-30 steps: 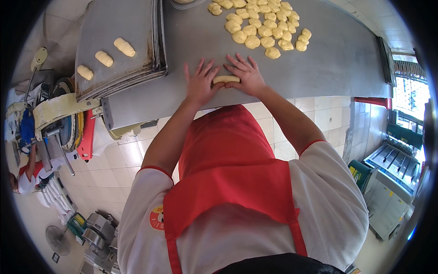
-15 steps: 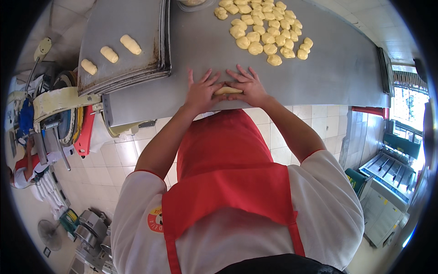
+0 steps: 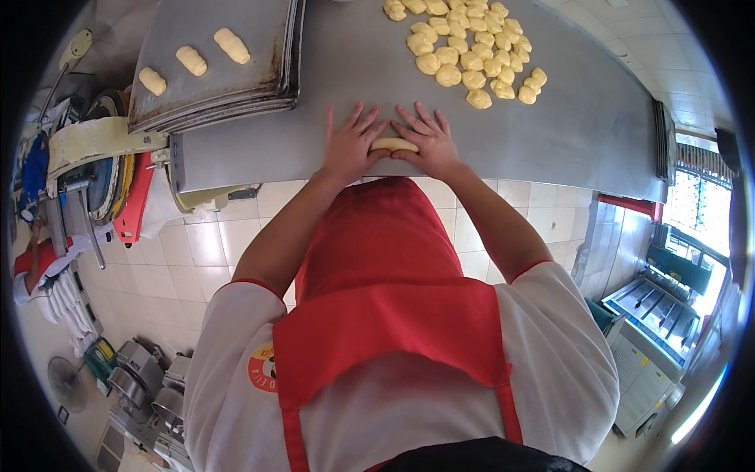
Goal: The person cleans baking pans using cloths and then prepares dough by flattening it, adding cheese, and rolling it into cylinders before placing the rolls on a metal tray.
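A short roll of yellow dough [image 3: 395,145] lies on the steel worktable [image 3: 543,149] near its front edge. My left hand [image 3: 351,148] has its thumb and index finger around the left end of the roll, the other fingers spread. Around the right end, my right hand [image 3: 431,148] grips the same way, its other fingers pointing away from me. My two thumbs nearly meet at the near side of the dough. Beyond my hands, to the right, lies a cluster of many dough pieces [image 3: 473,59].
A stack of metal baking trays [image 3: 236,94] stands at the table's left; on the top one lie three rolled dough pieces [image 3: 191,60]. Farther left is a cream-coloured machine [image 3: 94,149] with a red part. Another person [image 3: 35,259] works at the far left.
The view has shifted slightly. The dough between my hands is more fully in sight, and it looks smoother. My hands stay at both its ends.
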A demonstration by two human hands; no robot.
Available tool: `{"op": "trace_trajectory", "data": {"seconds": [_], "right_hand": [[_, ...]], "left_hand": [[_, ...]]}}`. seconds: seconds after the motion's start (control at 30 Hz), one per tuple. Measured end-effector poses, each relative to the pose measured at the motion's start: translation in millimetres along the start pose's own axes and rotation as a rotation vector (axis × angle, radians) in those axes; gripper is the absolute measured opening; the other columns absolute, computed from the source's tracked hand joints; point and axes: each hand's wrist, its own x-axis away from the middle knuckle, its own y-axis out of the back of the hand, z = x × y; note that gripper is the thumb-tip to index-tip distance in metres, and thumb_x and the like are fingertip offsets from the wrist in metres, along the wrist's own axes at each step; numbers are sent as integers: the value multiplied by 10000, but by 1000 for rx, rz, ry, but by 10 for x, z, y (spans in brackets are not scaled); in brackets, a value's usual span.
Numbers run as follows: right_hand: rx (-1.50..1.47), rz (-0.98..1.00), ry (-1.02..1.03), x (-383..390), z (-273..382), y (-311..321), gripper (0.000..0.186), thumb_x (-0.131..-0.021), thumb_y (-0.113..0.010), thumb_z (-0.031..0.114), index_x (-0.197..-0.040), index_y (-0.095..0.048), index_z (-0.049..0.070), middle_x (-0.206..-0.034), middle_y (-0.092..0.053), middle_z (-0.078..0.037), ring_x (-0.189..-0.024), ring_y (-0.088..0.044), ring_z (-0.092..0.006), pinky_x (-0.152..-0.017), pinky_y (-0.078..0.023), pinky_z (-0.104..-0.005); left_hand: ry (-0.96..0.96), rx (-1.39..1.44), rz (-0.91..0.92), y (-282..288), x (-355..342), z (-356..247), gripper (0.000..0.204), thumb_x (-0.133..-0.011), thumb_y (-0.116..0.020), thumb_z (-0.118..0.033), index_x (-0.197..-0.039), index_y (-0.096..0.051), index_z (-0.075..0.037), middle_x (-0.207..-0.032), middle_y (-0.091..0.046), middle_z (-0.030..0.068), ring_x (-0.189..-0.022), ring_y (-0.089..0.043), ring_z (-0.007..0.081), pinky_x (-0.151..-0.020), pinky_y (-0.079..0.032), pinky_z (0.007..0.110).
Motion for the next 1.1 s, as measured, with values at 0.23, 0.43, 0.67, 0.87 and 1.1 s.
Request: {"op": "trace_trajectory", "data": {"seconds": [0.23,0.43,0.67,0.87,1.1], "right_hand": [[-26,-131,-102,126,126,22,701,-830,-852,549,-1439,-683,245,-1613,-502,-62,-1524,-423,-349,-1218,-326,-605],[-363,-241,-695,463,436,-26,739,-788,-921,459,-1407,-633,175,-1202,-701,-33,-1164,-627,-265,-1051,-394,-489],[-562,-352,-732,424,445,-238,443,-934,-803,286,-1312,-646,120,-1110,-756,-19,-1049,-681,-278,-1029,-399,-500],[-441,-264,-220,486,137,34,427,-914,-737,93,-1332,-653,106,-1457,-587,-159,-1308,-567,-380,-1068,-482,-503],[-749,78,42,-476,498,512,610,-906,-710,-41,-1485,-593,110,-1293,-680,-138,-1106,-691,-299,-969,-550,-391]], "left_hand": [[97,136,57,86,143,-131,620,-912,-786,-493,-1440,-677,-186,-1583,-577,52,-1549,-427,289,-1286,-53,679],[492,474,-1,203,352,-395,615,-843,-896,-246,-1389,-670,-75,-1312,-729,146,-1290,-662,286,-1118,-481,454],[625,593,-81,89,335,-535,562,-876,-881,-148,-1369,-649,-7,-1034,-805,144,-961,-786,228,-829,-637,366],[475,596,-114,138,379,-570,643,-830,-877,-97,-1414,-614,-43,-1133,-747,146,-1057,-746,271,-847,-641,376],[408,644,146,1020,-112,81,738,-765,-877,-125,-1457,-618,-132,-1391,-625,120,-1217,-661,301,-1025,-571,432]]}}
